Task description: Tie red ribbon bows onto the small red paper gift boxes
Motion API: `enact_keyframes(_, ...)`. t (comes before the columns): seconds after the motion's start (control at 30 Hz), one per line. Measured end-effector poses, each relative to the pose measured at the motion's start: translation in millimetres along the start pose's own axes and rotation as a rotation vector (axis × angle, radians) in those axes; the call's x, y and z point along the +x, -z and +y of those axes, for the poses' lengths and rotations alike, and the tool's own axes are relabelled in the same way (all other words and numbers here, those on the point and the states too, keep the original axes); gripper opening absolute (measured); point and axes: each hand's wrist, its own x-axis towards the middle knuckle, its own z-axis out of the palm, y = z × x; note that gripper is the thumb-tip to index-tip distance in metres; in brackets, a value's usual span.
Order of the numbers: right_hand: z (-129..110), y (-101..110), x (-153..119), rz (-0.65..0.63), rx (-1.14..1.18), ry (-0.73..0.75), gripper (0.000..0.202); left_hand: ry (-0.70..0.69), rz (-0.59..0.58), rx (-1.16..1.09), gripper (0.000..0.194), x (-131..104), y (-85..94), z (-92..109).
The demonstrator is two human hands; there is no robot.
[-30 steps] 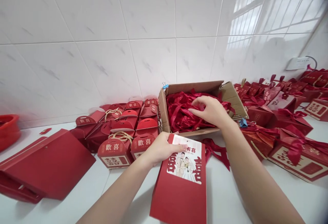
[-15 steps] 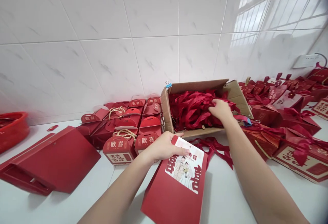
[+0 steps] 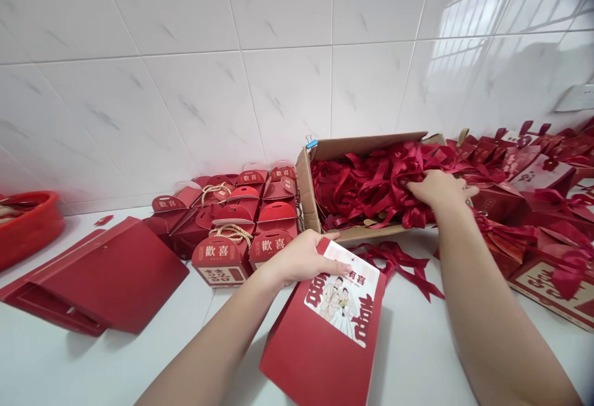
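My left hand (image 3: 309,257) grips the top of a red gift bag (image 3: 325,344), thumb on the front and the other fingers mostly hidden behind. A white panel on the bag shows a bride and groom drawing and red characters. My right hand (image 3: 443,192) is in the right part of a cardboard box (image 3: 307,192), closed on dark red ribbons (image 3: 352,183). Its thumb points left into the pile, and some fingertips show at the right. Ribbons bulge up around it and spill over the box's right side. Loose ribbon (image 3: 403,263) lies on the table before the box.
Small red gift boxes (image 3: 223,257) stand in rows left of the cardboard box. A large folded red bag (image 3: 116,276) lies further left, beside a red basin (image 3: 34,233). More red boxes (image 3: 552,270) crowd the right. A tiled wall (image 3: 195,96) rises behind the white table (image 3: 185,338).
My right hand has moved right with a heap of ribbons, which now covers the box's right flap. My left hand still holds the gift bag. The whole view has shifted slightly.
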Motion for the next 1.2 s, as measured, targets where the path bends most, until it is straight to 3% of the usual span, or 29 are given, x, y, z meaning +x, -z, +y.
enact_keyframes(0.1, -9.5, 23.7, -19.5, 0.065, 0.043, -0.104, 0.055, 0.013, -0.018, -0.030, 0.029, 1.1, 0.0, -1.9)
enact_keyframes(0.23, -25.4, 44.1, -47.4, 0.383, 0.189, 0.011, 0.073, 0.008, -0.008, -0.030, 0.030, 1.3, 0.1, -1.9)
enact_keyframes(0.33, -47.7, 36.5, -61.8, 0.466, 0.313, 0.211, 0.070, 0.009, -0.003, -0.013, 0.032, 0.9, 0.2, -1.6)
enact_keyframes(0.4, -65.5, 17.7, -66.5, 0.317, 0.429, 0.455, 0.058, 0.016, -0.011, -0.023, 0.034, 1.1, 0.2, -2.2)
enact_keyframes(0.47, -80.4, -8.3, -67.0, -0.014, 0.488, 0.676, 0.041, 0.028, -0.031, -0.042, 0.037, 1.6, 0.5, -3.4)
enact_keyframes(0.53, -88.3, -34.3, -63.6, -0.154, 0.450, 0.752, 0.028, 0.037, -0.049, -0.047, 0.041, 2.1, 1.0, -4.6)
enact_keyframes(0.63, -87.5, -60.1, -56.0, -0.168, 0.374, 0.743, 0.028, 0.030, -0.049, -0.032, 0.037, 2.0, 1.6, -4.6)
enact_keyframes(0.8, -84.3, -68.7, -53.4, -0.083, 0.329, 0.743, 0.031, 0.038, -0.044, -0.024, 0.040, 0.4, 0.3, -1.9)
enact_keyframes(0.97, -89.8, -78.1, -57.6, -0.204, 0.274, 0.871, 0.036, -0.004, -0.020, 0.007, 0.034, 1.6, 0.0, -2.4)
enact_keyframes(1.2, -85.1, -86.5, -56.7, -0.290, 0.135, 0.824, 0.044, -0.007, -0.038, 0.002, 0.034, 1.0, 1.0, -3.3)
